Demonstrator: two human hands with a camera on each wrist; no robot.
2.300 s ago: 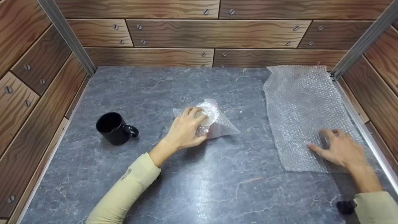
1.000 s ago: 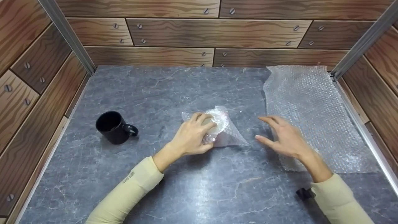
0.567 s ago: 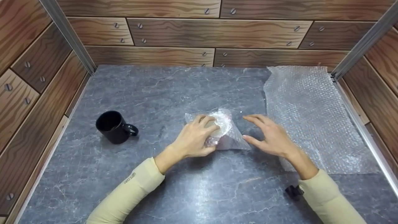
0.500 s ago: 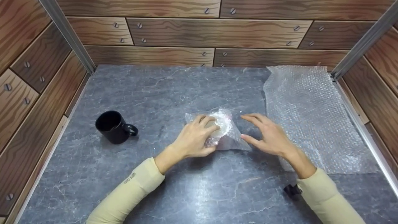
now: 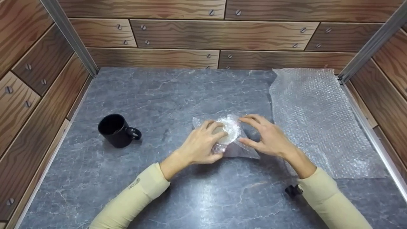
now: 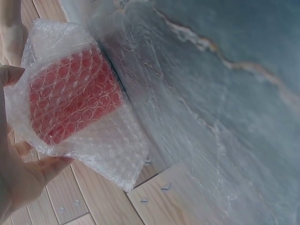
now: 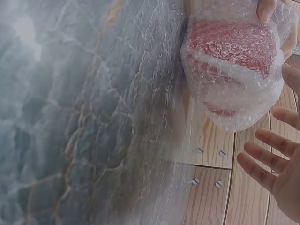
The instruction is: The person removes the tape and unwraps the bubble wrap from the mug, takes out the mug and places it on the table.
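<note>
Near the table's middle sits a bubble-wrapped bundle (image 5: pixel 234 130); both wrist views show a red, blocky-looking object (image 6: pixel 75 96) through the clear wrap. A loose flap of wrap sticks out on its right side. My left hand (image 5: pixel 203 143) grips the bundle from above and the left, fingers curled over its top. My right hand (image 5: pixel 270 135) is at the bundle's right side with fingers spread; in the right wrist view its fingers (image 7: pixel 265 157) look straight, most of them apart from the wrap. Whether the right thumb touches the flap, I cannot tell.
A black mug (image 5: pixel 116 130) stands on the left of the grey marbled table (image 5: pixel 178 89), handle pointing right. A flat bubble wrap sheet (image 5: pixel 318 121) lies along the right edge. Wood-patterned walls (image 5: pixel 222 35) and metal posts border the table.
My right hand has left the flat bubble wrap sheet and come left to the bundle. My left hand and the bundle have shifted slightly right and nearer. The mug stays put.
</note>
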